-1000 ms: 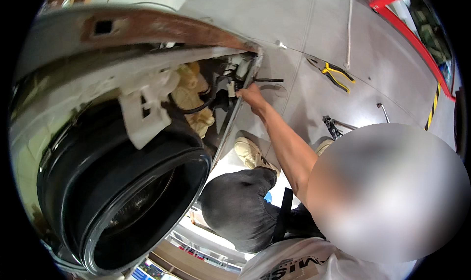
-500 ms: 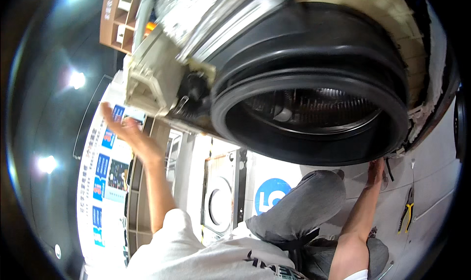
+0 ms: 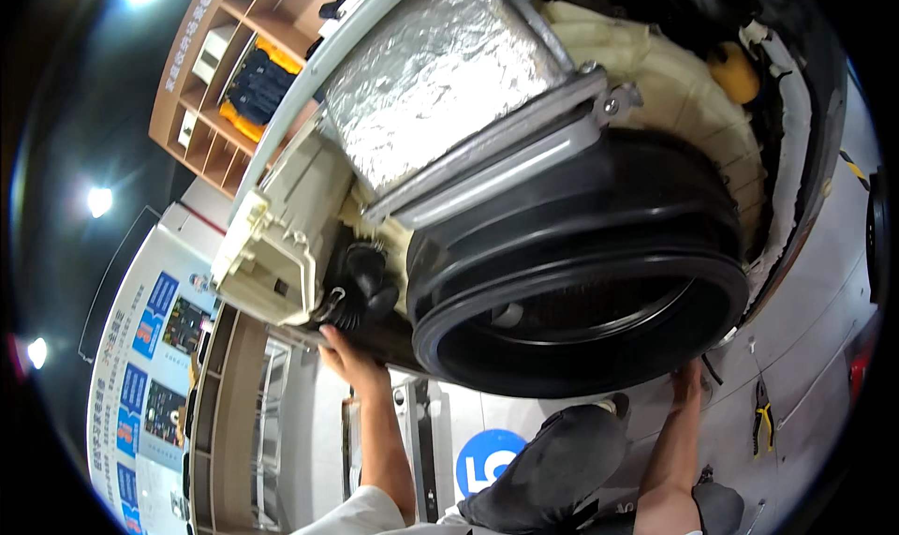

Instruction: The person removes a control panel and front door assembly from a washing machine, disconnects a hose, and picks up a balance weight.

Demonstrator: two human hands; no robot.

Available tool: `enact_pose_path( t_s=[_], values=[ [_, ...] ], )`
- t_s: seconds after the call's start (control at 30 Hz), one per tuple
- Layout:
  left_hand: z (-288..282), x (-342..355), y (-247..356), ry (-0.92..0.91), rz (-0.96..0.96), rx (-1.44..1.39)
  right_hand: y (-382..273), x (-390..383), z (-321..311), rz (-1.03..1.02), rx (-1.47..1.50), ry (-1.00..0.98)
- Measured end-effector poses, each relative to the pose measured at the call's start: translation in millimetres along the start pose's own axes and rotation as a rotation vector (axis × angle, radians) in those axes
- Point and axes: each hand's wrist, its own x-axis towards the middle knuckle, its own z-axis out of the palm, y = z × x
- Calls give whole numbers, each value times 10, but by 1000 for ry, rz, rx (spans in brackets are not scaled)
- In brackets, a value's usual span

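Observation:
A partly opened washing machine fills the upper middle. Its black rubber door gasket (image 3: 581,352) surrounds the dark drum opening. Above the gasket, silvery foil (image 3: 440,85) covers a block beside a metal bracket (image 3: 506,165). At the left sits a cream plastic dispenser housing (image 3: 281,263) next to black hoses (image 3: 367,277). My left hand (image 3: 356,362) grips the machine's lower front edge below those hoses, its fingers partly in sight. My right hand (image 3: 687,378) reaches up under the machine's lower edge, right of the gasket, and its fingers are hidden.
Pliers with yellow and black handles (image 3: 764,418) lie on the tiled floor at the right. A blue round floor mark (image 3: 478,455) is beside my knee (image 3: 552,465). A removed panel (image 3: 420,441) lies on the floor behind my left forearm. Shelves (image 3: 234,57) stand at the far left.
My left hand has come from the air at the left to the machine's lower edge. The view has shifted, showing more foil and shelving. My right hand stays under the machine.

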Motion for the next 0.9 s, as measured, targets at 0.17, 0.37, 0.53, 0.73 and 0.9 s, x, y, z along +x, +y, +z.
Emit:
enact_pose_path(
  t_s=[0.17, 0.37, 0.53, 0.73, 0.9],
  values=[
    [109, 34, 0, 38, -66, 25, -175, -146, 214, -5, -76, 136],
    [140, -16, 107, 50, -74, 29, -63, 16, 51, 40, -125, 218],
    [34, 76, 110, 15, -81, -1, 102, 305, -63, -4, -139, 164],
    [155, 26, 45, 3, 4, 106, 33, 261, -221, 3, -14, 53],
    [172, -88, 277, 25, 302, 581, 30, 211, -186, 7, -19, -31]
  ],
)
